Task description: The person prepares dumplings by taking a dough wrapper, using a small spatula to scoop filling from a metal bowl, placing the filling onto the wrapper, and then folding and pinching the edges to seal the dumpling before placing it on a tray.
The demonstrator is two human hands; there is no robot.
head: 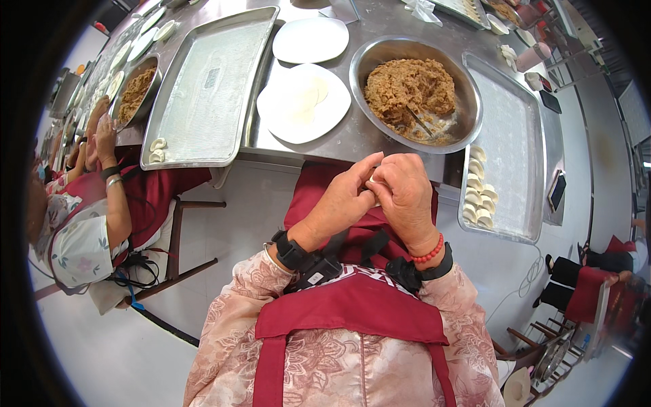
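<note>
My left hand (346, 191) and my right hand (404, 185) meet above my lap at the table edge, pinching a dumpling (374, 179) between them. Only a sliver of its pale dough shows; the fingers hide the rest. Just beyond the hands sits a steel bowl (358, 81) of brown minced filling (407, 86), with a utensil handle (419, 122) stuck in it. To its left, a white plate (274, 122) carries a few round dough wrappers (307, 99). Folded dumplings (477, 196) stand in two rows at the near end of the right-hand metal tray (513, 152).
Another metal tray (208, 102) at left holds a few dumplings (157, 150). An upper white plate (311, 39) lies behind the wrappers. At far left a co-worker's hands (104, 135) are beside a second filling bowl (155, 86). A phone (557, 191) rests on the right.
</note>
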